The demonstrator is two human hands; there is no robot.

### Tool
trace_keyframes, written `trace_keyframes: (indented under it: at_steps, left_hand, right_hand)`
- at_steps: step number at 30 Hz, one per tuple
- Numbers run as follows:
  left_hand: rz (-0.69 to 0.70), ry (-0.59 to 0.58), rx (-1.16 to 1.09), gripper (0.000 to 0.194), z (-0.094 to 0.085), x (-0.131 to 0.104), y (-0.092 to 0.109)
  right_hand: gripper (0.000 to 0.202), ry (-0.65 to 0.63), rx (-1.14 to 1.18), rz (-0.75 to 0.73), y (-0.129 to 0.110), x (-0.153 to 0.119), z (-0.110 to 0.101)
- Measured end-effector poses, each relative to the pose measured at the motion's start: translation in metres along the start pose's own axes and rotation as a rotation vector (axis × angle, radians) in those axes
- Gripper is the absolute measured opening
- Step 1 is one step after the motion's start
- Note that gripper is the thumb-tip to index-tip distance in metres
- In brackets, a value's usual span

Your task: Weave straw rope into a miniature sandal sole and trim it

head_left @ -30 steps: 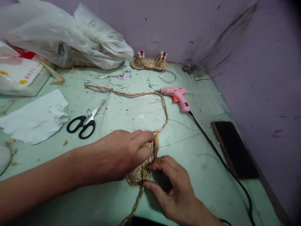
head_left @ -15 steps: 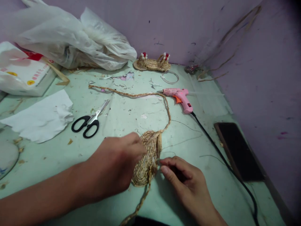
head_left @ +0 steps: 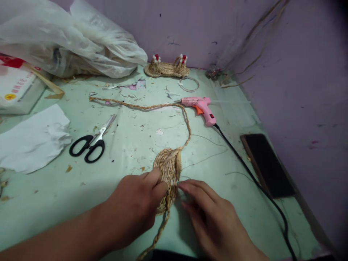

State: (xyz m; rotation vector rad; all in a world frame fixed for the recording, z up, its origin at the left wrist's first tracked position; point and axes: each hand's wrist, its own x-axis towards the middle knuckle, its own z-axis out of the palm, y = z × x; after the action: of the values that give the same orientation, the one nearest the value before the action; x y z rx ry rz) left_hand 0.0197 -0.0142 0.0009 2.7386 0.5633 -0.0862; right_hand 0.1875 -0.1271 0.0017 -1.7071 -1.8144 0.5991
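Between two bare hands, a light woven piece [head_left: 170,168] with a braid at each end

Nearest the person, the lower braid [head_left: 161,231] trails down from the woven piece. The left hand [head_left: 140,203] lies against its left side, fingers curled inward; whether they pinch anything cannot be told. The right hand [head_left: 217,214] brings its forefinger tip to the opposite edge, thumb slightly parted below.

The woven piece, sole-shaped, rests flat on the pale green table [head_left: 133,141]. It looks light and dry, probably firm along its coiled rows yet able to flex, and rough enough not to slip. Pulling sideways might part the rows or fray the fibre, so a broad pinch across the middle, at both long edges, seems safer than tugging either braid or the loose strip [head_left: 178,163] along its upper right edge.

Farther off, the upper braid [head_left: 188,128] bends past the nozzle of a pink glue gun [head_left: 199,106]; scissors [head_left: 92,145] lie to the left. By the wall stands a beaded woven piece [head_left: 167,70].
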Motion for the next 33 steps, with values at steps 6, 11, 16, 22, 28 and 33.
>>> trace_keyframes:
  at_steps: [6, 11, 16, 22, 28, 33]
  left_hand:
    - [0.063, 0.000, 0.062, 0.026, 0.002, 0.001, 0.001]
    - [0.067, 0.033, 0.051, 0.029, 0.002, -0.002, 0.004]
    - [0.042, 0.024, 0.057, 0.023, 0.003, -0.007, 0.005]
    - [0.051, 0.063, 0.072, 0.019, 0.008, -0.011, 0.004]
    - [0.042, 0.240, -0.084, 0.009, 0.013, -0.009, 0.007]
    - [-0.014, 0.225, -0.096, 0.009, 0.016, -0.011, 0.011]
  right_hand:
    - [0.012, -0.111, -0.062, 0.128, 0.009, 0.004, 0.013]
    - [0.011, -0.063, 0.056, 0.118, 0.004, 0.006, 0.007]
    - [0.012, -0.113, 0.371, 0.163, -0.002, 0.006, 0.005]
    - [0.024, -0.065, 0.670, 0.270, -0.001, 0.013, -0.001]
    - [0.028, -0.197, 1.102, 0.405, -0.003, 0.017, 0.010]
    - [0.032, -0.101, 1.109, 0.513, -0.007, 0.016, 0.021]
